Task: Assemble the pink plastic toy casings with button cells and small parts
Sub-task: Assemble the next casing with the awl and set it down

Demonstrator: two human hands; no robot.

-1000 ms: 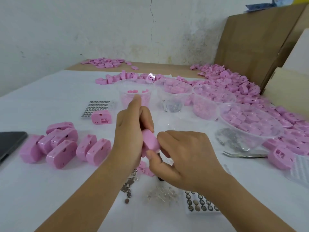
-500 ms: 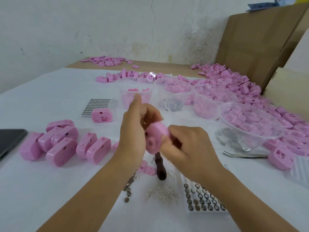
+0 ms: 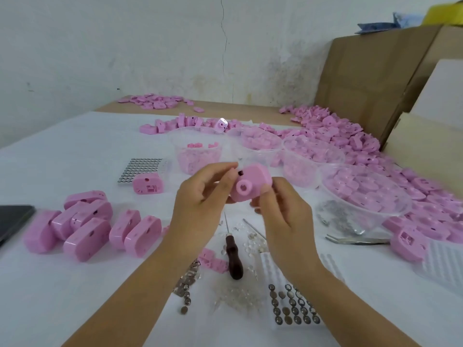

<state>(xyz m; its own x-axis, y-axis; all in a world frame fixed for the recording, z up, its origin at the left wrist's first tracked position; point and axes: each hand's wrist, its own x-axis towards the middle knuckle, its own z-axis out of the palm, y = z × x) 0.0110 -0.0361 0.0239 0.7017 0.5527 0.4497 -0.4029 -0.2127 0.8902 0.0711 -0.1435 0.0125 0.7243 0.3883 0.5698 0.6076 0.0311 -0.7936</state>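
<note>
A pink camera-shaped toy casing (image 3: 251, 182) is held up above the table's middle, its round lens ring facing me. My right hand (image 3: 280, 214) grips its right and lower side with curled fingers. My left hand (image 3: 203, 196) holds its left edge, fingertips pinched at a small dark spot on the casing's upper left corner. Below my hands lie a dark-handled awl (image 3: 234, 259), a tray of button cells (image 3: 293, 308), loose button cells (image 3: 186, 300) and small clear parts (image 3: 238, 298).
Several assembled pink casings (image 3: 87, 226) lie in a group at the left, one more (image 3: 147, 184) by a button-cell sheet (image 3: 140, 169). Clear tubs of pink parts (image 3: 363, 191) stand behind, tweezers (image 3: 355, 240) at right, a dark phone (image 3: 12, 219) at far left, cardboard boxes (image 3: 375, 78) behind.
Both hands have lifted the casing higher and turned it, so its lens ring now faces me. The awl and parts underneath have come into view.
</note>
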